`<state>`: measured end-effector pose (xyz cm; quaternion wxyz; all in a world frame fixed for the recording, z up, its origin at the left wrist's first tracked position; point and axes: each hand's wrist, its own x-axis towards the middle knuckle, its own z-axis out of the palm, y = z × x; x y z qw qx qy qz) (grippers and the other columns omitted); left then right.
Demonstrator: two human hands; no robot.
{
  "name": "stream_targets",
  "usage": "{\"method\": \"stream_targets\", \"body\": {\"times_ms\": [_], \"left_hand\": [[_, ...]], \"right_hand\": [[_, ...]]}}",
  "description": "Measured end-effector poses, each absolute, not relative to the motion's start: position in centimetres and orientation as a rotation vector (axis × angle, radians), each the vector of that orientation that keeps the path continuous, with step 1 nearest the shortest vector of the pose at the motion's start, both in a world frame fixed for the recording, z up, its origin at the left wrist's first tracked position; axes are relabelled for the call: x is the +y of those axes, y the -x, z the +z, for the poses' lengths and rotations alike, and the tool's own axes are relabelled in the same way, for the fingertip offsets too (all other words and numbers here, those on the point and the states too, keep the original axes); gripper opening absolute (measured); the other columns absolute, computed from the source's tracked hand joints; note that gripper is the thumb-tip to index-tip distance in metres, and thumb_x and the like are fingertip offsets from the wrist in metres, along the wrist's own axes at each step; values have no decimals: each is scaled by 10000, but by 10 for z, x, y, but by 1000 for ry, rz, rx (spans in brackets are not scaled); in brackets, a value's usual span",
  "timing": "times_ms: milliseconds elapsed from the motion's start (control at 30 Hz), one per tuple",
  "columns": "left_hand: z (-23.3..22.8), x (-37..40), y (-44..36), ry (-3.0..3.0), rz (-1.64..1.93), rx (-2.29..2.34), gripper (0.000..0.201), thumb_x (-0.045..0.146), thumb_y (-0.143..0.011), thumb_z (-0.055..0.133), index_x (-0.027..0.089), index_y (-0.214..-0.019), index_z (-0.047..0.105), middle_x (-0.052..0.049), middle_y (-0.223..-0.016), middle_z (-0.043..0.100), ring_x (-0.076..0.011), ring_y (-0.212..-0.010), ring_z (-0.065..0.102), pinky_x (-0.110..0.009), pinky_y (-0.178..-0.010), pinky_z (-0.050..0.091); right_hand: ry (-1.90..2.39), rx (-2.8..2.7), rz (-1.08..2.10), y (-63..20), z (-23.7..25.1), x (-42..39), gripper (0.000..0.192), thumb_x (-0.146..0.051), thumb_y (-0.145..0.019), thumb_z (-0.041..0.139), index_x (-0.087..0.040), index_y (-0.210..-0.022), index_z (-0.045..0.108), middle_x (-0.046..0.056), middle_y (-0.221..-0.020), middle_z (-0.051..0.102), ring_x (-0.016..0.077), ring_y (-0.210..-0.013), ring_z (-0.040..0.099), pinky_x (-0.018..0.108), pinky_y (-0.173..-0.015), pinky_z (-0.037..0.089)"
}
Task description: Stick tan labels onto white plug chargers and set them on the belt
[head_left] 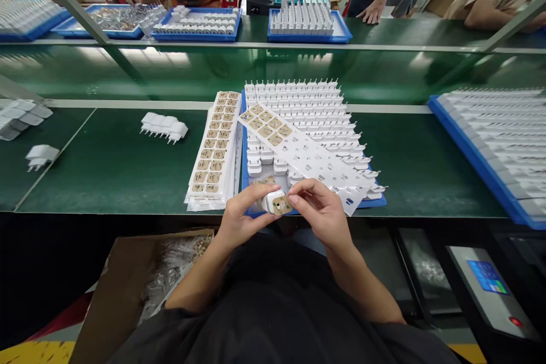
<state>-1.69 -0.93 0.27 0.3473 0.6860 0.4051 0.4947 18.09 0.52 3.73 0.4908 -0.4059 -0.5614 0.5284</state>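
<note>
Between the thumb and fingers of my left hand (241, 215) is a white plug charger (268, 201), held above the front edge of the blue tray. A tan sticker (282, 205) covers the charger's face. My right hand (323, 213) pinches at that sticker's right edge. Rows of white chargers with their pins showing fill the blue tray (379, 202). Across them lies a slanted sticker sheet (322, 162), partly stripped, with several tan stickers left at its upper end. A stack of fuller sticker sheets (211, 151) lies just left of the tray.
Loose chargers (164, 126) sit to the left on the green bench (115, 176). Another loaded blue tray (478, 162) stands at right. Below is a cardboard box (106, 296) of clear plastic. Across the bench, people work beside more trays (194, 37).
</note>
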Motion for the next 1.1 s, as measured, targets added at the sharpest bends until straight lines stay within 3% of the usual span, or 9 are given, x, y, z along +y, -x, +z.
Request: {"method": "stream_targets", "body": {"times_ms": [700,1100], "left_hand": [[8,-9,14,-1871,1307,1044,509,227,-821,816,263,-1306,665,-98,-1209,750,-253,-1120,711,-372,-985,566],[7,-9,13,-1942,1355,1041,510,211,-823,813,245,-1308,659,-103,-1200,754,-248,-1104,720,-358,-967,579]], "right_hand": [[965,-1374,1237,-174,35,3,21,-269,-925,689,-255,-934,701,9,-910,710,166,-849,679,298,-784,572],[1038,-1477,1012,-168,41,-1,49,-209,-891,710,-235,-901,669,-7,-834,689,141,-735,658,287,-707,570]]}}
